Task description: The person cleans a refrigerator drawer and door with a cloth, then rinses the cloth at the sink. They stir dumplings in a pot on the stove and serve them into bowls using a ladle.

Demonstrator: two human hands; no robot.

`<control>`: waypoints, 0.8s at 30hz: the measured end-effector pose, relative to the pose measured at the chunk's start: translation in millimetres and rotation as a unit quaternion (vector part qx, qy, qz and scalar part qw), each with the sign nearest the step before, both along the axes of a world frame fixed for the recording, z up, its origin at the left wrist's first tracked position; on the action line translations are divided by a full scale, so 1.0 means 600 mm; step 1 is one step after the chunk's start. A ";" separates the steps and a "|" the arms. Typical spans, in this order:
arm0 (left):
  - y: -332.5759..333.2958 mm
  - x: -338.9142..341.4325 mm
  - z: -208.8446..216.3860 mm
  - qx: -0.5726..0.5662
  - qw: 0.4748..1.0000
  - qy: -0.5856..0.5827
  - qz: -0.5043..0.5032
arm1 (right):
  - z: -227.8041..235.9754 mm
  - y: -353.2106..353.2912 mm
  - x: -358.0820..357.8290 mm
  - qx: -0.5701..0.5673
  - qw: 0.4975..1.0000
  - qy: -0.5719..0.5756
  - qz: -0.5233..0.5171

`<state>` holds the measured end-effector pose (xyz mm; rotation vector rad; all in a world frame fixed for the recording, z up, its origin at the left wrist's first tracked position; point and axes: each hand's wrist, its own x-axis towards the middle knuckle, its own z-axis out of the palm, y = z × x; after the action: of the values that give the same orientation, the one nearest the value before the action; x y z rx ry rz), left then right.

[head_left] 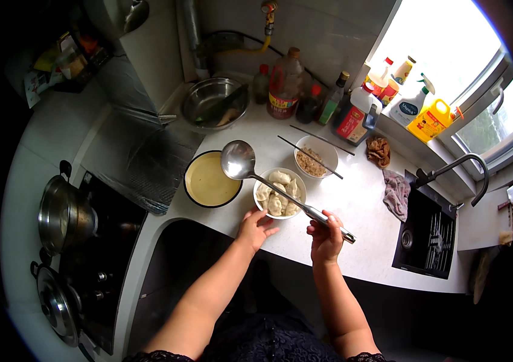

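Note:
My right hand (pixel 327 235) is closed around the handle of a stainless ladle (pixel 238 159). The ladle slants to the upper left across a white bowl (pixel 277 218) of several pale dumplings (pixel 279 192); its round scoop hangs between that bowl and a dark-rimmed yellow basin (pixel 186 188). At the bowl's near left side is my left hand (pixel 255 230), fingers apart with the tips at its wall; whether they press on it I cannot tell. Behind the dumplings stands a second white bowl (pixel 332 152) with crumbly brown filling (pixel 309 163) and a chopstick (pixel 288 142) across it.
Bottles, among them a dark sauce bottle (pixel 356 117), line the wall beside a metal basin (pixel 191 96). To the right are a crumpled cloth (pixel 396 194) and a black sink (pixel 410 256) with a faucet (pixel 449 170). A pot (pixel 63 216) stands on the stove at left.

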<state>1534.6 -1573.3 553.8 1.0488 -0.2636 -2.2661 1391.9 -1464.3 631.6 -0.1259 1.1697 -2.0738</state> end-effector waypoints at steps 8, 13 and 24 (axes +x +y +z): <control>0.082 0.050 0.062 -0.054 0.999 0.008 -0.001 | -0.065 -0.005 0.031 0.013 0.992 -0.118 0.041; 0.063 0.048 0.076 -0.116 0.992 0.036 -0.043 | -0.072 -0.018 0.068 0.034 0.987 -0.138 0.073; 0.018 0.063 0.046 -0.131 0.990 -0.001 -0.048 | -0.083 -0.052 0.114 0.012 0.992 -0.070 0.109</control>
<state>1572.2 -1562.4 581.6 0.9184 -0.6058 -2.2390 1460.1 -1495.7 581.6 -0.0900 1.0462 -1.8468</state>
